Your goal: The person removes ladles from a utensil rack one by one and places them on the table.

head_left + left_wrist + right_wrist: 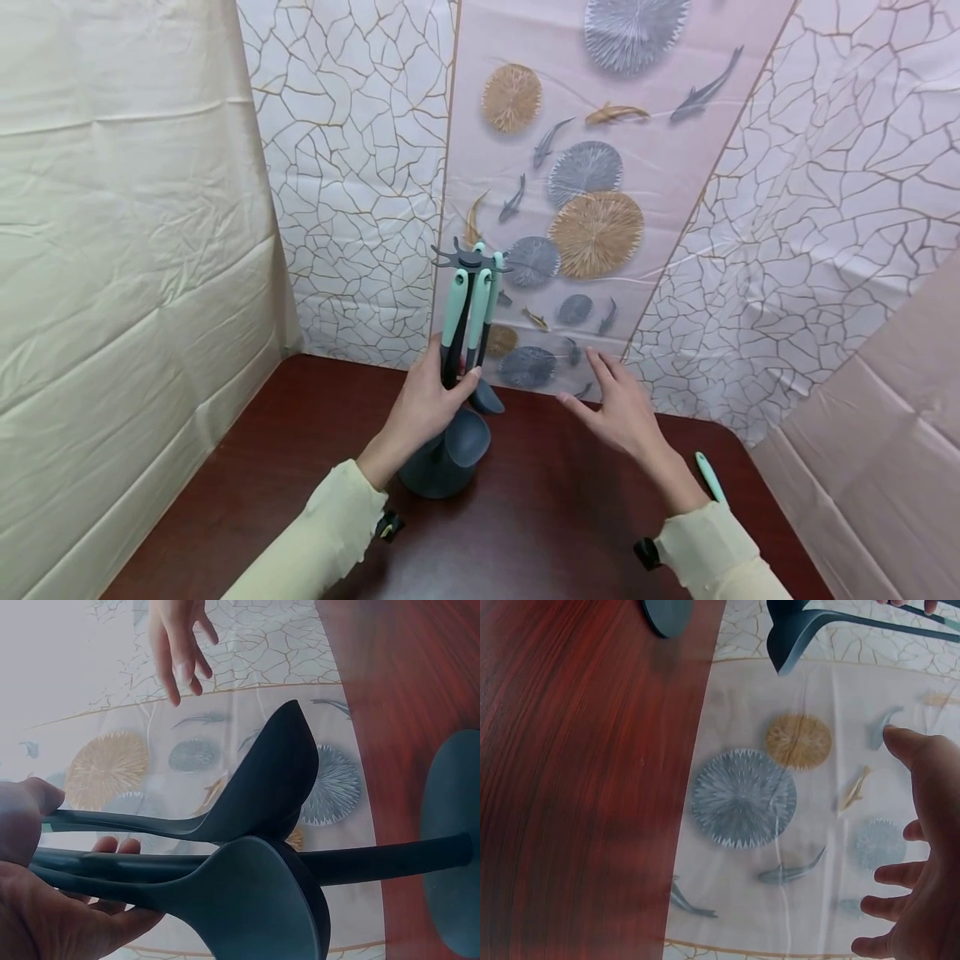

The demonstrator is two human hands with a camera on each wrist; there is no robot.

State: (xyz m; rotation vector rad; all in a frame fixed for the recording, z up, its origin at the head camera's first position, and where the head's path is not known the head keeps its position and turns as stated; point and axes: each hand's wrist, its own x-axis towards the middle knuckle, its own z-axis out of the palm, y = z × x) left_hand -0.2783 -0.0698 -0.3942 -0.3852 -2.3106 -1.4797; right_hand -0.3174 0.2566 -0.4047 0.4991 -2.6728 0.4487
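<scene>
A dark utensil stand (471, 260) with a hooked top and round base (437, 479) has several mint-handled kitchen utensils hanging on it. My left hand (426, 392) grips its pole below the mint handles, fingers wrapped round pole and utensil shafts together. Below that grip, in the left wrist view, a dark ladle (266, 776) and a spoon-shaped head (251, 900) hang beside the pole (382, 856). My right hand (618, 408) hovers to the right of the stand, fingers spread and holding nothing; the right wrist view shows its thumb and fingers apart.
On the right side of the dark red wooden table (540, 533) lies a mint-handled utensil (708, 477), partly hidden by my right sleeve. A patterned cloth (360, 167) hangs behind the table, with pale cloth walls (127, 250) on both sides.
</scene>
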